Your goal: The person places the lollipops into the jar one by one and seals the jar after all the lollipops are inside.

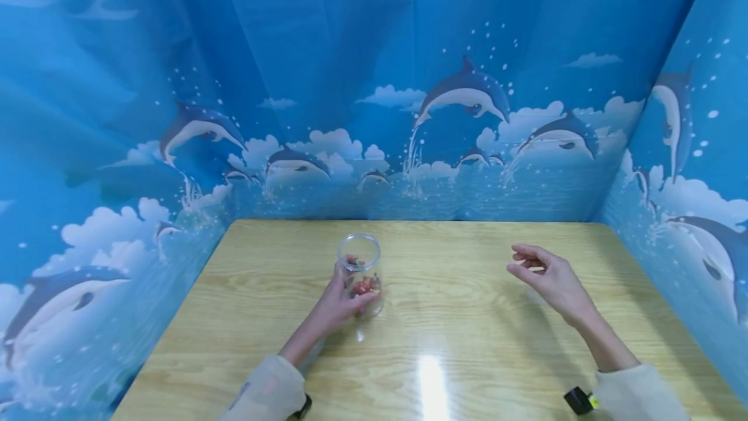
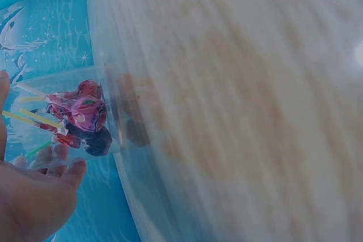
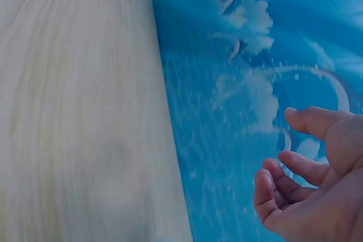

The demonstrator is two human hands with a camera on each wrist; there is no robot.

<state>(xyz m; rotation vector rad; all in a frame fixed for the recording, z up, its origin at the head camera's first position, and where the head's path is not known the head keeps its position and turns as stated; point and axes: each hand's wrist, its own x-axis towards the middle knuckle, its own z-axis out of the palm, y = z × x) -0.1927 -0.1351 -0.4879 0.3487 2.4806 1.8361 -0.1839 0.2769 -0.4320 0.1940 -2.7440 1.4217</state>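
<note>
My left hand [image 1: 343, 297] grips a clear, open-topped jar [image 1: 360, 269] around its side, thumb across the near wall. The jar is upright on or close over the table, left of the middle. Several wrapped lollipops [image 2: 85, 114] with red, pink and dark wrappers lie at its bottom, their yellow, white and green sticks pointing up towards the mouth. Over the right part of the table hovers my right hand [image 1: 552, 278], fingers loosely bent and nothing in them. The right wrist view shows its thumb and fingers [image 3: 272, 196] apart.
A glossy wood-grain table [image 1: 456, 330] reflects a bright light near its front. Blue curtains [image 1: 374, 31] printed with dolphins and clouds close off the back and both sides. A small black device [image 1: 578, 400] sits at the right sleeve.
</note>
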